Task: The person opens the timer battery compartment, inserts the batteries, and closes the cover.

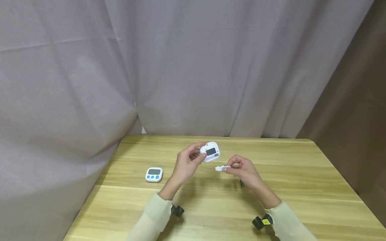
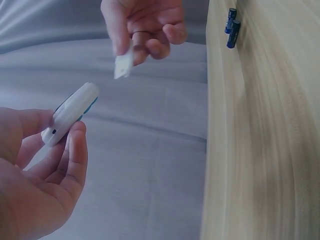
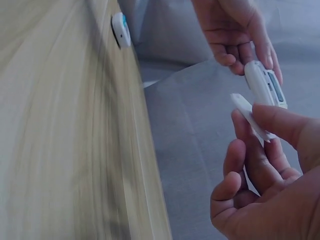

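Note:
In the head view, my left hand holds a white digital timer above the table, its back with a dark rectangle facing the camera. Thumb and fingers grip it by one edge; blue buttons show on its other side in the left wrist view. Close by to the right, my right hand pinches a small thin white plastic cover between thumb and fingers. Timer and cover are apart. Two dark blue batteries lie on the table, mostly hidden behind the right hand in the head view.
Another white timer, with a grey screen and blue buttons, lies face up on the wooden table to the left. A grey curtain hangs behind the table's far edge.

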The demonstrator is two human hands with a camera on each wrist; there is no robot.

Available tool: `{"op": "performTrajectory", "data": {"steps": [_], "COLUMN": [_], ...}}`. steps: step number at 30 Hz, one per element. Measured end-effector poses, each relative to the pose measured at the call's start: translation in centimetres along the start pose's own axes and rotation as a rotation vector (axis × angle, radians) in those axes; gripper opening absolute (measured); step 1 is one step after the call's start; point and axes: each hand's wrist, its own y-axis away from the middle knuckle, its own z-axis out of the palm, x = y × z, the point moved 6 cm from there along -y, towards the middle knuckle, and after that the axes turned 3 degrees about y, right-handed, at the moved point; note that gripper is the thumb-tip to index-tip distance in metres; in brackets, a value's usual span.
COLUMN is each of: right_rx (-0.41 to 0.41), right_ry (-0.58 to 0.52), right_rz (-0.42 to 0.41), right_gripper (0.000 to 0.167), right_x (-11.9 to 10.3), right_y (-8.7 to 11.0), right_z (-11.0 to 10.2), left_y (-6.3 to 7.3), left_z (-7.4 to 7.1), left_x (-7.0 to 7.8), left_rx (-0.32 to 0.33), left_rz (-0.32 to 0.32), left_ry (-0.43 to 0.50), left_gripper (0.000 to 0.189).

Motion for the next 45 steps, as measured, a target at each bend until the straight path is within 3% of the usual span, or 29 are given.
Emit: {"op": "performTrajectory", "data": {"steps": [6,11,15,34,45], "right_rx": [-0.13,-0.224,-0.27,-0.333,-0.312], "right_ry": [0.159,0.23,0.27,0.384,0.536], "right_rz": [-0.023,-0.068,-0.058,0.002,-0.111], "right_gripper": [0.025,0.025,0.026,0.018,0.017], "right_x": [0.7,1.2,1.8,3.6,4.0], "right_y": [0.0,0.1,0.3,0.6,0.6], "right_z": [0.8,1.8,2.3,2.8,3.2], "left_y": [-0.2,-0.3,-0.3,-0.4,-0.1], "left_z": [-0.2,-0.5,-0.7,-0.8,-0.6], "left_x": [-0.1,0.0,-0.1,-0.1,-0.3], "left_rx": [0.005,0.027,0.02,0.019,0.013], "left_rz": [-0.007,0.001,0.0,-0.012,-0.041], "left_ry": [0.014,0.008,0.013,0.006,0.032], "left_gripper": [0.039,0.039,0.039,0.04,0.038]}}
